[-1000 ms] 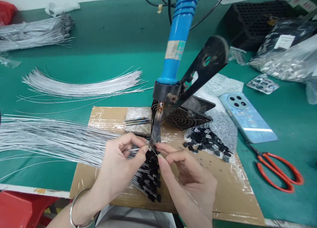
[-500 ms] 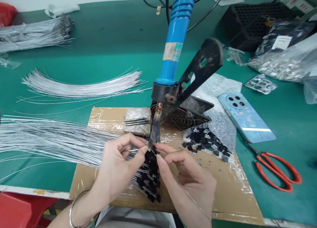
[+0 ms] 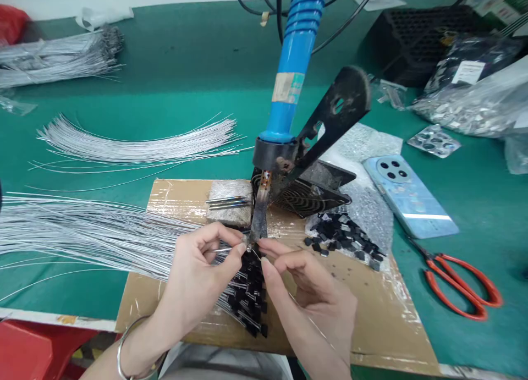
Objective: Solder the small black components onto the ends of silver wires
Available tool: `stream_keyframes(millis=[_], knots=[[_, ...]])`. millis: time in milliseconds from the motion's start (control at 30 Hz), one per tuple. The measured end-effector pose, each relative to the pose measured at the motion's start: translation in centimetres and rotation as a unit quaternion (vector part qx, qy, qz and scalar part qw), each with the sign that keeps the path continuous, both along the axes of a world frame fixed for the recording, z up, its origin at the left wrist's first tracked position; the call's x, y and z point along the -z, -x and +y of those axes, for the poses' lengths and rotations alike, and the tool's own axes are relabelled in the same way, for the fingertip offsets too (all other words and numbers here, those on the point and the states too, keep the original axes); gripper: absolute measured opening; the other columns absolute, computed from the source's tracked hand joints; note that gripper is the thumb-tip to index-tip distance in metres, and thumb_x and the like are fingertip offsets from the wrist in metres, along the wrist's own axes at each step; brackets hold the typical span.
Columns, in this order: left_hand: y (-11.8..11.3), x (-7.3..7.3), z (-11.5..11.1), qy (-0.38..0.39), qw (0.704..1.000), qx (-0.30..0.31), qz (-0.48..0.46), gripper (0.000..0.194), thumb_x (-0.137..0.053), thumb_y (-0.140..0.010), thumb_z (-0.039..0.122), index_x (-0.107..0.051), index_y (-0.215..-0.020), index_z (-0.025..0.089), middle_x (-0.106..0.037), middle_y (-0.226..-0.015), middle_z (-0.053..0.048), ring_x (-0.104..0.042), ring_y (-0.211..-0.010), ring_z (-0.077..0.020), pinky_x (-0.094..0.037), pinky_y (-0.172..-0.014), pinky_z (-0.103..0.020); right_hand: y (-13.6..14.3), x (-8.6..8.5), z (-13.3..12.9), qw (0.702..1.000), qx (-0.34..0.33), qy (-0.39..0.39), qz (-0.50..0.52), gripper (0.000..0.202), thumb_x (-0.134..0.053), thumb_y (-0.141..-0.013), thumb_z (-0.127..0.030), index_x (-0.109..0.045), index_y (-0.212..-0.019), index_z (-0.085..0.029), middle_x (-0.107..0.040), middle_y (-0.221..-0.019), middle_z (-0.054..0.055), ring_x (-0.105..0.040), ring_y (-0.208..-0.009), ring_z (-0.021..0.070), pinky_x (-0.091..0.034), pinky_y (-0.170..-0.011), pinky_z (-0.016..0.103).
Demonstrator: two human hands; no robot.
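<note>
A blue-handled soldering iron (image 3: 284, 94) hangs in a black metal stand (image 3: 330, 119), its tip (image 3: 258, 218) pointing down. Right at that tip, my left hand (image 3: 206, 273) is closed, pinching a thin grey wire (image 3: 223, 250) whose end carries something small and pale, partly hidden by the fingertips. From the other side my right hand (image 3: 309, 297) pinches a thin strand of solder wire (image 3: 315, 326), which trails down across the palm; its end meets the work under the tip. Below lie many wires with black ends (image 3: 247, 297), partly covered by my left hand.
Cardboard (image 3: 371, 325) covers the front of the green table. Loose black pieces (image 3: 346, 237) lie on bubble wrap at right, near a phone (image 3: 408, 193) and red-handled scissors (image 3: 462, 286). Long wire bundles (image 3: 140, 143) spread at left. A wrapped block (image 3: 229, 218) sits behind my left hand.
Almost nothing differs. My right hand has shifted very slightly to the left; both hands keep their pinch at the iron's tip.
</note>
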State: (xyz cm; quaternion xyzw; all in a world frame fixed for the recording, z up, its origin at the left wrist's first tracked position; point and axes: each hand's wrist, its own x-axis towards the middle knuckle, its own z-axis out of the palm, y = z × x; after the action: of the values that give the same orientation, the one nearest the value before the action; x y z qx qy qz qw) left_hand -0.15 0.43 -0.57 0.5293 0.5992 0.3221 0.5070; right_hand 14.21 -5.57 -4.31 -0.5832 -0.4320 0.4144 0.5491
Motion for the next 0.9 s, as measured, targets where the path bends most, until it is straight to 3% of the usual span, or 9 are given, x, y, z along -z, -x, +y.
stream_keyframes(millis=[633, 900], knots=[[0.14, 0.09, -0.20, 0.004, 1.000, 0.006, 0.009, 0.010, -0.068, -0.082, 0.022, -0.071, -0.073, 0.018, -0.077, -0.080, -0.004, -0.070, -0.074, -0.0174, -0.045, -0.057, -0.024, -0.14, 0.13, 0.00, 0.999, 0.009, -0.028, -0.034, 0.016, -0.074, -0.093, -0.018, -0.066, -0.081, -0.025, -0.082, -0.111, -0.001, -0.079, -0.106, 0.0145, -0.057, -0.094, 0.018], [0.05, 0.11, -0.14, -0.006, 1.000, 0.007, 0.013, 0.010, -0.067, -0.082, 0.022, -0.071, -0.073, 0.018, -0.077, -0.078, -0.003, -0.068, -0.072, -0.0166, -0.043, -0.057, -0.024, -0.01, 0.01, -0.05, 0.999, 0.015, -0.027, -0.043, 0.015, -0.073, -0.093, -0.017, -0.067, -0.081, -0.025, -0.083, -0.112, 0.001, -0.079, -0.105, 0.0178, -0.060, -0.092, 0.023]])
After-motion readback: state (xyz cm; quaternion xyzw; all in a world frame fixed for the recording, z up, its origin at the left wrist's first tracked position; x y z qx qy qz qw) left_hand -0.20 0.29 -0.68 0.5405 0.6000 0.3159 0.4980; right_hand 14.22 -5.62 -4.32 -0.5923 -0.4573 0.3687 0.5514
